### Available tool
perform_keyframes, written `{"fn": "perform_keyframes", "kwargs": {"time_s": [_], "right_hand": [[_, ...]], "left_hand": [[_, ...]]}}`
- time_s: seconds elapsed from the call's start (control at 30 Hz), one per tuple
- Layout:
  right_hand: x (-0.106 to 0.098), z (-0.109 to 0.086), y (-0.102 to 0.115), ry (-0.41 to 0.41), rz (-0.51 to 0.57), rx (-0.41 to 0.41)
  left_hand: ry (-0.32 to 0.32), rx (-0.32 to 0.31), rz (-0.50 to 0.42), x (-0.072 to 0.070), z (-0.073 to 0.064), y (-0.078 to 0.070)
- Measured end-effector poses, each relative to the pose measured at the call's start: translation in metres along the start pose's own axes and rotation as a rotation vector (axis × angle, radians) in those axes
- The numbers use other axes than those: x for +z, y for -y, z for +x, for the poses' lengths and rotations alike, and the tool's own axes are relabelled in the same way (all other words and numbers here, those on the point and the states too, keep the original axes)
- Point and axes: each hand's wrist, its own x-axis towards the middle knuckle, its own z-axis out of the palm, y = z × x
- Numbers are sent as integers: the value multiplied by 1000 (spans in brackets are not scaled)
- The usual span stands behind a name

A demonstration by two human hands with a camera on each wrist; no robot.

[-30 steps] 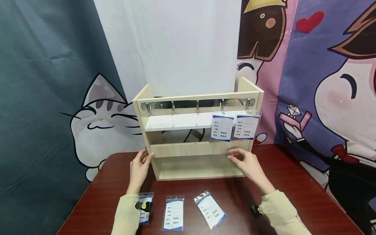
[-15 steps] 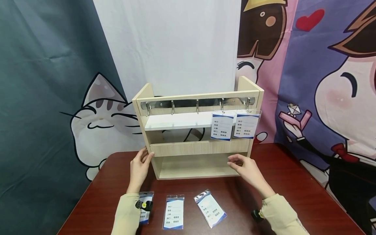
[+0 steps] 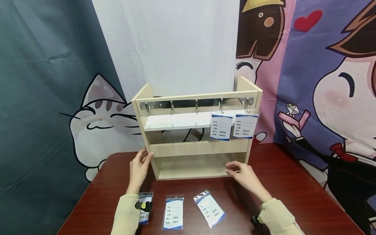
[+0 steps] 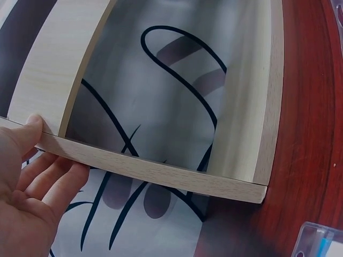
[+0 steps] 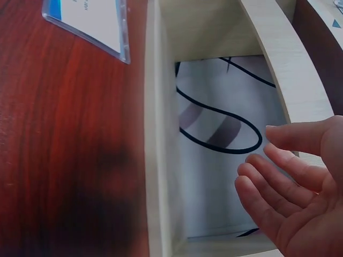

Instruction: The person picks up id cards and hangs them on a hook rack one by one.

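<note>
A pale wooden desktop shelf stands on the table, with a metal hook rail across its upper front. My left hand grips the shelf's left side panel, thumb on the front edge and fingers on the outer face. My right hand hovers before the lower right opening, its fingers loosely bent and holding nothing. Two badge holders, one inner and one outer, hang from the two rightmost hooks.
On the dark red table lie a middle badge holder, a tilted one and a left one, partly hidden by my left wrist. A printed cloth backdrop rises behind the shelf.
My right hand has dropped lower, away from the shelf's front board. The left hand keeps its place on the side panel, and the badge holders have not moved.
</note>
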Motion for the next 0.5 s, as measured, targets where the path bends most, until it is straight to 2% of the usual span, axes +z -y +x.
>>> {"fn": "perform_keyframes", "kwargs": {"time_s": [0.13,0.33,0.5], "right_hand": [[5,-2,-4,17,-3,2],[12,-6,-6,39,4,3],[17,-7,-7,59,-18,-17]], "left_hand": [[2,-5,5,1,1,6],[8,-33,2,4,5,40],[8,-30,-4,4,5,47]]}}
